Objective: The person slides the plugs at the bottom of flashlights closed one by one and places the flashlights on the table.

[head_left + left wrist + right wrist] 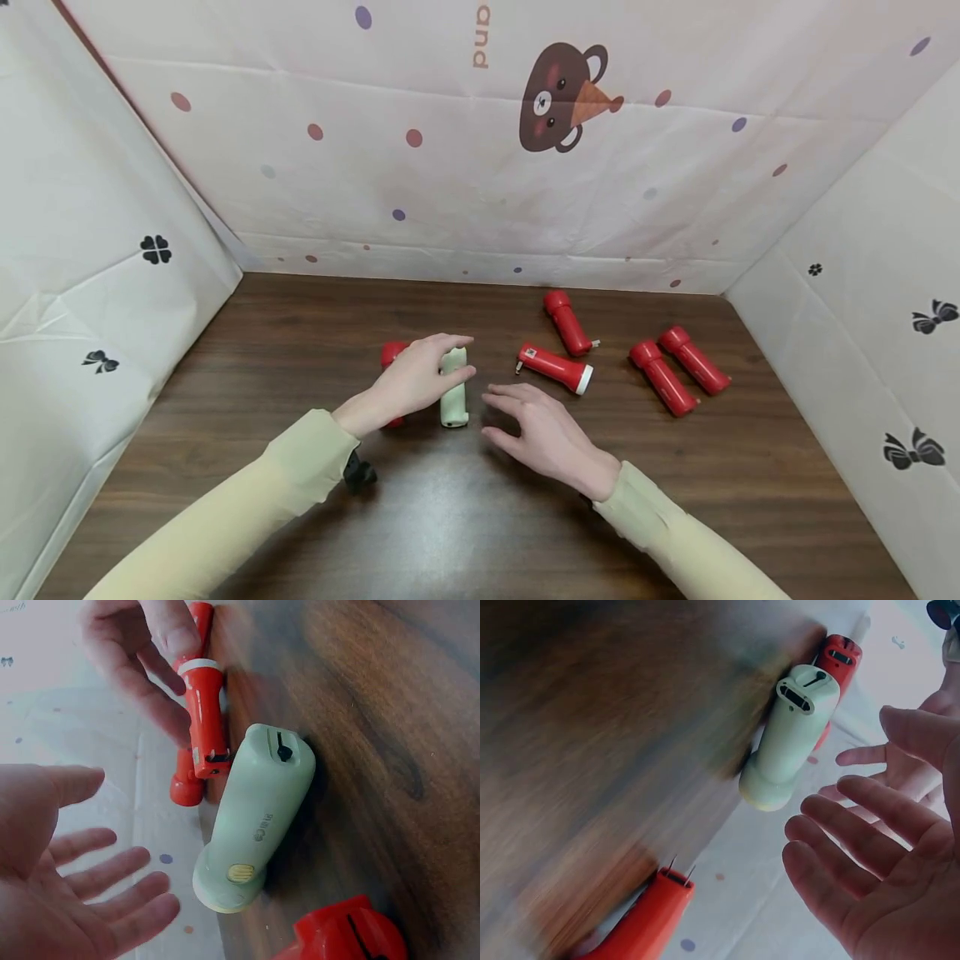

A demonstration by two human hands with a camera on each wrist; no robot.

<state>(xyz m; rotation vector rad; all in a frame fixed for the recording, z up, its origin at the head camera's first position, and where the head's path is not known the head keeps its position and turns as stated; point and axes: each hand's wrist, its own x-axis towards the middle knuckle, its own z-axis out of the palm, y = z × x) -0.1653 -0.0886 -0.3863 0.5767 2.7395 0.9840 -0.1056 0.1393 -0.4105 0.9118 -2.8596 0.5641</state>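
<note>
A pale green flashlight (pixel 453 404) lies on the wooden table, its head end toward the back. Over it and to its left hovers my left hand (pixel 416 375), with fingers spread and nothing held. To the flashlight's right is my right hand (pixel 547 433), its fingers loosely extended and holding nothing. Part of a red flashlight (pixel 392 353) shows from under the left hand; the hand covers its middle. In the right wrist view, the green flashlight (pixel 791 742) shows a slider and a slot on its end.
Right of centre lies a red flashlight with a white rim (pixel 553 367), prongs out. Behind it is another red flashlight (pixel 568 323). Two more, a red flashlight (pixel 664 379) and its neighbour (pixel 695 361), lie farther right. Patterned sheets (pixel 450 183) wall the table's back and sides.
</note>
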